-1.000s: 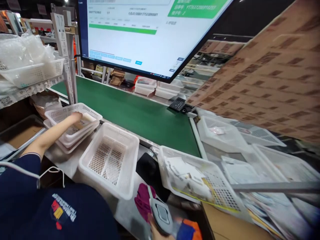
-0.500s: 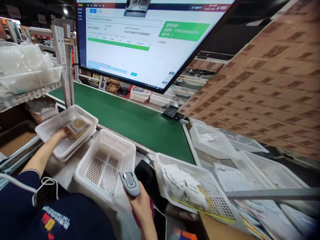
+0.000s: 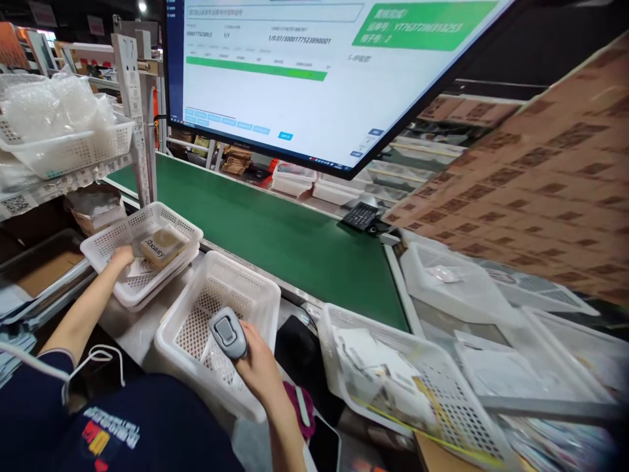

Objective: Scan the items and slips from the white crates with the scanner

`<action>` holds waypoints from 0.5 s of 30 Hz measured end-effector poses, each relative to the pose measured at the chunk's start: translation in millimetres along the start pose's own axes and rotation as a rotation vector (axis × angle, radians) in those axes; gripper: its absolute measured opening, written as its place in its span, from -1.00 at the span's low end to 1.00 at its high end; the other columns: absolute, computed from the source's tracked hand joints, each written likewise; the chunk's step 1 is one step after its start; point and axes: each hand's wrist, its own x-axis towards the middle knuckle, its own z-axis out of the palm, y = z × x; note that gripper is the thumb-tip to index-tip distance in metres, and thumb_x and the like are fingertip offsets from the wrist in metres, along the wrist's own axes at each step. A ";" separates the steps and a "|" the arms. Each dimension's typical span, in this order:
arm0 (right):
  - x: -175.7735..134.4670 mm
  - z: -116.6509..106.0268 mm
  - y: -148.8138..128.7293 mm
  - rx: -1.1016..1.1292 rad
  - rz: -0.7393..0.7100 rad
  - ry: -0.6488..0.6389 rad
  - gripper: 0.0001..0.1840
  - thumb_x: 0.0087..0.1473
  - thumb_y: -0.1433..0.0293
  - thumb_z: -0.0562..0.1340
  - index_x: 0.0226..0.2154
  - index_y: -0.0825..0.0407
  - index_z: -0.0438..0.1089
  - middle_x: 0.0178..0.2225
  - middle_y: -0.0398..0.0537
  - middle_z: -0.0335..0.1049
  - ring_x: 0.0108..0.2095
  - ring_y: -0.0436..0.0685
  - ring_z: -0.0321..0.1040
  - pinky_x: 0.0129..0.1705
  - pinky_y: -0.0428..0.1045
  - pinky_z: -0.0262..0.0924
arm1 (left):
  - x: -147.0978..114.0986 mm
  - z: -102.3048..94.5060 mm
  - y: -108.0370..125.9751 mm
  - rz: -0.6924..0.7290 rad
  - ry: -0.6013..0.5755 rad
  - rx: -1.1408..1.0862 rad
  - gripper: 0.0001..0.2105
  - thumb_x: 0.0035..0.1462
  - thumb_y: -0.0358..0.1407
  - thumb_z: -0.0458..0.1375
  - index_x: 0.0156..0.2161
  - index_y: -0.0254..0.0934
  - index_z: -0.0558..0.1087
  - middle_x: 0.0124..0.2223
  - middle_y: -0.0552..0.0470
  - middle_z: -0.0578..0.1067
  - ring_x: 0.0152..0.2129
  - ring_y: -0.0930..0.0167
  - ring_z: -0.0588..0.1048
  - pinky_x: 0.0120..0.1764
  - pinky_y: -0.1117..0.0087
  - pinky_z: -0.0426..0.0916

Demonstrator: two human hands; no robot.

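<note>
White plastic: shallow perforated basket (image 3: 105, 244) on top of a small stack, left end of the steel bench beside the green belt (image 3: 275, 229).
Box: small tan carton (image 3: 162, 245) printed "beauty", lying flat in that basket on a paper slip (image 3: 139, 267), tilted a little.
Left hand (image 3: 120, 257): inside the basket, fingers curled down onto the slip just beside the box; whether it touches the box, cannot tell.
Right hand (image 3: 255, 364): wrapped tight round the handle of a grey scanner (image 3: 227, 333), head turned toward the box, held over an empty deeper basket (image 3: 255, 298).
Handling, my guess: box looks light and stiff, smooth card, maybe slippery; best pinched across its short sides.
Nearby: big monitor (image 3: 304, 78) above the belt; basket of papers (image 3: 344, 314) to the right.
</note>
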 end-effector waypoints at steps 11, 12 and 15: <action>55.3 -18.0 -39.5 -0.085 -0.021 -0.034 -0.39 0.06 0.51 0.25 0.19 0.07 0.50 -0.04 0.12 0.50 -0.04 0.33 0.50 -0.02 0.11 0.40 | -81.0 -26.3 62.5 0.540 0.047 -0.068 -0.69 0.37 -0.18 0.14 0.02 -0.17 0.70 -0.07 -0.09 0.76 -0.11 0.12 0.68 -0.03 0.23 0.48; 53.9 -20.0 -37.8 -0.109 0.007 -0.041 -0.39 0.06 0.50 0.25 0.19 0.06 0.50 -0.06 0.10 0.50 -0.05 0.33 0.50 -0.03 0.10 0.38 | -88.0 -14.6 69.5 0.581 -0.009 -0.093 -0.67 0.37 -0.18 0.13 0.02 -0.19 0.71 -0.06 -0.09 0.76 -0.12 0.13 0.69 -0.03 0.23 0.48; 36.4 -26.7 -24.0 -0.162 0.130 -0.065 -0.41 0.04 0.51 0.26 0.16 0.02 0.52 -0.08 0.06 0.53 -0.06 0.33 0.50 -0.05 0.07 0.34 | -96.4 17.5 84.9 0.667 -0.205 -0.104 -0.62 0.41 -0.13 0.10 0.04 -0.22 0.72 0.00 -0.11 0.76 -0.06 0.10 0.69 0.02 0.20 0.50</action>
